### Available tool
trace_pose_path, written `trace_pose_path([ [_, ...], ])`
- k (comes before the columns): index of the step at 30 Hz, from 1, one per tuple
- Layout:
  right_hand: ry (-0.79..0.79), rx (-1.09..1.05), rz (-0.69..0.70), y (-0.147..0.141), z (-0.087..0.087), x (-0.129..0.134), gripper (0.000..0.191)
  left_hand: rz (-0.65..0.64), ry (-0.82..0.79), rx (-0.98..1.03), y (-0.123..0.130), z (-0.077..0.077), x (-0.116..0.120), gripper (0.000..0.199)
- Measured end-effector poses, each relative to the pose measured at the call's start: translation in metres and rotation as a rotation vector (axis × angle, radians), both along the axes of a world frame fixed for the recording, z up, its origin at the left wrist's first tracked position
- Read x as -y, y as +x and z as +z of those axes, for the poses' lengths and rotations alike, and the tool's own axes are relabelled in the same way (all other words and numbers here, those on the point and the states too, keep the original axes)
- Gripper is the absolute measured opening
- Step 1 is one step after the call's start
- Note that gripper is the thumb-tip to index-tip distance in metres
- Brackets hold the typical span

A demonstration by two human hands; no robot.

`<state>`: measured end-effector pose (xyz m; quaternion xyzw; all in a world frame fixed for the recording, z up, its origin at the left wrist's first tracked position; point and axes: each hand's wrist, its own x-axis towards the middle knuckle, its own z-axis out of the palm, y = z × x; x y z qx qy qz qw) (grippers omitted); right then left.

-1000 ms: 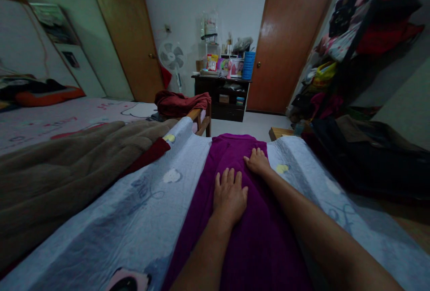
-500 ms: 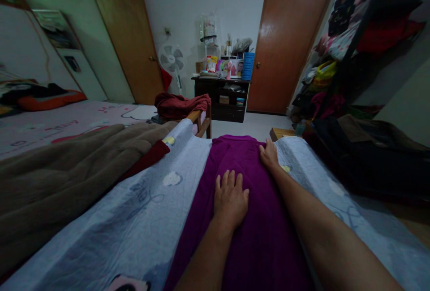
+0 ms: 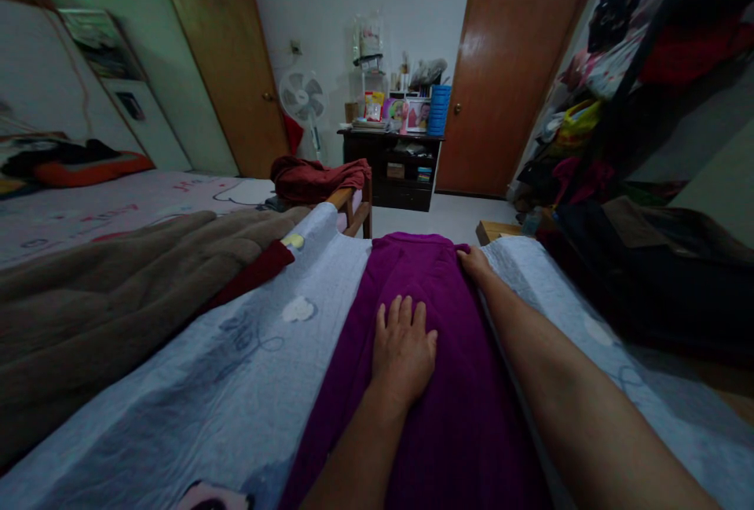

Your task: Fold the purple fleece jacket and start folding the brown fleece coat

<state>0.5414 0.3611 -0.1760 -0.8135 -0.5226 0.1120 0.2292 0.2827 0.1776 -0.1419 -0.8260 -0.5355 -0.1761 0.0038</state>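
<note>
A long purple garment lies spread lengthwise over a light blue patterned sheet. My left hand rests palm down on its middle, fingers stretched out. At the far right corner of the purple cloth, my right hand has its fingers closed on the edge, pinching a bit of fabric. The garment's far edge runs along the far end of the sheet, and small creases show in the cloth there.
On the left lies a thick brown blanket. A dark red cloth hangs over a wooden bed frame. Dark folded clothes are piled at right. Beyond stand a fan and a dark cabinet.
My right hand's fingers have gone from spread to closed on the garment's far right corner. My left hand has stayed flat on the cloth. The view has shifted slightly.
</note>
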Motion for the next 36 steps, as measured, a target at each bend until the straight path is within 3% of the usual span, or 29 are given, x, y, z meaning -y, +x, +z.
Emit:
trace_pose_path([
  [7,-0.010,0.141,-0.184,-0.016,0.001,0.005,0.055,0.000,-0.023,-0.002,0.000,0.000,-0.001,0.050],
  [14,0.080,0.358,-0.194,-0.024,0.007,0.012,0.046,-0.002,-0.046,0.010,0.000,0.000,-0.001,0.049],
  [20,-0.074,0.300,-0.105,-0.018,0.009,0.007,0.048,-0.003,-0.038,0.013,0.000,-0.001,0.000,0.050],
  [25,-0.185,0.275,0.040,-0.005,0.034,0.002,0.040,-0.004,-0.038,0.016,0.000,0.000,0.000,0.051],
  [28,-0.196,0.281,0.106,-0.015,0.046,0.007,0.041,-0.002,-0.037,0.014,0.000,0.000,0.000,0.050],
  [31,-0.158,0.298,0.139,-0.043,0.040,0.021,0.050,-0.002,-0.027,0.015,0.000,0.001,0.000,0.050],
  [36,-0.054,0.316,0.177,-0.080,0.009,0.038,0.071,0.002,-0.028,0.011,0.001,0.001,0.000,0.049],
])
